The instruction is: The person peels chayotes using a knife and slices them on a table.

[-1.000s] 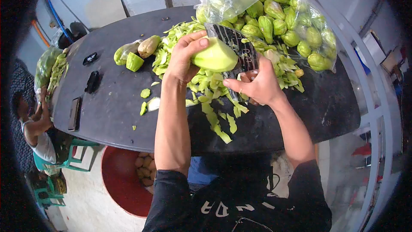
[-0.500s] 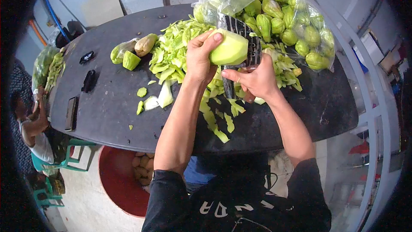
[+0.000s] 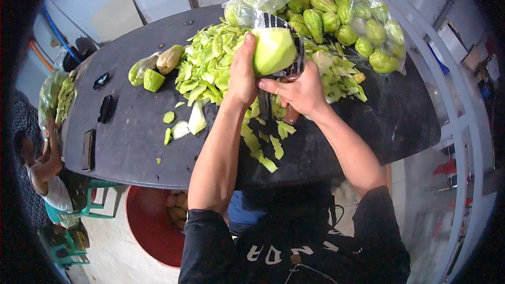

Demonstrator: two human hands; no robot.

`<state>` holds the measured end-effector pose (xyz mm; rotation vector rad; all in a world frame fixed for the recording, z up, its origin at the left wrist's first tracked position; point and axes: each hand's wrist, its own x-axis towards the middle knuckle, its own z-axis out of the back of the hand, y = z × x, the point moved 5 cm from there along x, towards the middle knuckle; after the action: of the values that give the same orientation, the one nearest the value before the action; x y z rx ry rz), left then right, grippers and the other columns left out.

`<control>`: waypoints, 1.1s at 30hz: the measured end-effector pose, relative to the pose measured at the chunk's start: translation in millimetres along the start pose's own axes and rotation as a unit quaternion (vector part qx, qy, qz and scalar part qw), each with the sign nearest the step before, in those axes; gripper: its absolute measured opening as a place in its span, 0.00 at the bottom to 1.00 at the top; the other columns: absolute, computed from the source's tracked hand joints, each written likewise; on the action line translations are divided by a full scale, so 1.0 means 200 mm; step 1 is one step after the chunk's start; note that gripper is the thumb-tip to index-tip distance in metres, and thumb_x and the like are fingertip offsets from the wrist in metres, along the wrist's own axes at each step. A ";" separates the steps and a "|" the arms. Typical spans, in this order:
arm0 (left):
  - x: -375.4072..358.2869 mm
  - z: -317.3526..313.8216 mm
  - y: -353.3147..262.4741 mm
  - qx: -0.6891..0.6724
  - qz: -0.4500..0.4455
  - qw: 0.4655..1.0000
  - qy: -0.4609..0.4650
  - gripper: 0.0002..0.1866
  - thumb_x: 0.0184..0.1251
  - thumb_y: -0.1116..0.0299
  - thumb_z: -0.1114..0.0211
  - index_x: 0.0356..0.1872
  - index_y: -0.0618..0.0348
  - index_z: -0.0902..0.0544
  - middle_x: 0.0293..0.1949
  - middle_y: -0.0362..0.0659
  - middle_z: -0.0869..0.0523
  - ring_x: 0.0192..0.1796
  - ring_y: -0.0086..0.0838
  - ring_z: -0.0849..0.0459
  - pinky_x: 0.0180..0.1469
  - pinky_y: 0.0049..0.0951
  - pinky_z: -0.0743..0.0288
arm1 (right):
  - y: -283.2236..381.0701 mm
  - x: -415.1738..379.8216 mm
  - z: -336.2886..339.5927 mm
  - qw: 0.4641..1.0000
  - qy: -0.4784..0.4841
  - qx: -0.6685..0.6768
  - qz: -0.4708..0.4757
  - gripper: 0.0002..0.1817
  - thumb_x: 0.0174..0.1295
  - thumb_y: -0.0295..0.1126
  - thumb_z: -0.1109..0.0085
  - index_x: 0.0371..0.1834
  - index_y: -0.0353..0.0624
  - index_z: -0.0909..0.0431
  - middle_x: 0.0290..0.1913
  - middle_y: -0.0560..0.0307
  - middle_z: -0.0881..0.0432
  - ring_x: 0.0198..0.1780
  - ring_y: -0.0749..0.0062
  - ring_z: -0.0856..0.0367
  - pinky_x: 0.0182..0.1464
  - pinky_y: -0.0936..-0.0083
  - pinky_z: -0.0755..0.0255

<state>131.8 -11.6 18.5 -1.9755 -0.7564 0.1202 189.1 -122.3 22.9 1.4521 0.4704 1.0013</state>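
Note:
My left hand [image 3: 243, 76] grips a pale green, partly peeled chayote [image 3: 273, 50] above the dark table [image 3: 131, 142]. My right hand [image 3: 294, 93] holds a broad knife [image 3: 286, 68] by its handle, the blade standing behind and against the chayote. Green peelings [image 3: 210, 66] lie in a heap under and around both hands, with more strips trailing toward the table's near edge.
A clear plastic bag of whole chayotes [image 3: 342, 16] sits at the far right. Two whole and one cut chayote [image 3: 152, 71] lie at the left, near small black objects [image 3: 105, 108]. A red tub [image 3: 150, 226] holding peeled pieces stands below the table. Another person [image 3: 44, 171] sits at the left.
The chayote has turned in my left hand and now stands more upright. Both hands have shifted slightly left and farther from me, with the knife still against the fruit.

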 end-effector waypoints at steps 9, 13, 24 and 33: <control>0.05 0.04 0.08 0.065 0.020 0.998 0.013 0.38 0.76 0.36 0.59 0.60 0.66 0.25 0.54 0.48 0.18 0.55 0.30 0.20 0.60 0.32 0.28 | -0.02 0.02 0.01 0.999 -0.035 0.024 -0.003 0.13 0.51 0.27 0.24 0.33 0.34 0.19 0.21 0.60 0.18 0.15 0.80 0.24 0.15 0.77 0.31; 0.03 0.00 0.08 0.126 0.033 0.991 0.022 0.37 0.77 0.37 0.60 0.59 0.65 0.25 0.51 0.48 0.17 0.48 0.29 0.17 0.51 0.30 0.23 | -0.10 0.04 0.03 0.997 -0.026 0.043 -0.057 0.15 0.51 0.21 0.26 0.40 0.33 0.21 0.24 0.60 0.19 0.14 0.81 0.27 0.15 0.80 0.33; 0.07 0.05 0.15 -0.114 0.116 0.987 0.011 0.46 0.68 0.26 0.63 0.65 0.62 0.30 0.57 0.53 0.20 0.56 0.43 0.18 0.56 0.46 0.22 | -0.07 0.07 0.07 0.996 0.028 0.056 -0.059 0.15 0.54 0.29 0.25 0.40 0.35 0.20 0.22 0.63 0.20 0.13 0.84 0.29 0.15 0.81 0.33; 0.07 0.12 -0.04 -0.296 0.013 0.954 0.040 0.42 0.66 0.30 0.52 0.72 0.49 0.38 0.72 0.53 0.36 0.71 0.54 0.35 0.65 0.73 0.43 | -0.13 0.13 0.48 0.968 -0.116 0.184 -0.123 0.09 0.62 0.28 0.33 0.38 0.44 0.25 0.22 0.69 0.29 0.19 0.84 0.29 0.21 0.78 0.30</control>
<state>130.1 17.6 15.7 -2.5394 -0.7720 -0.1952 287.9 -154.2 17.6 1.7668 0.6703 0.5543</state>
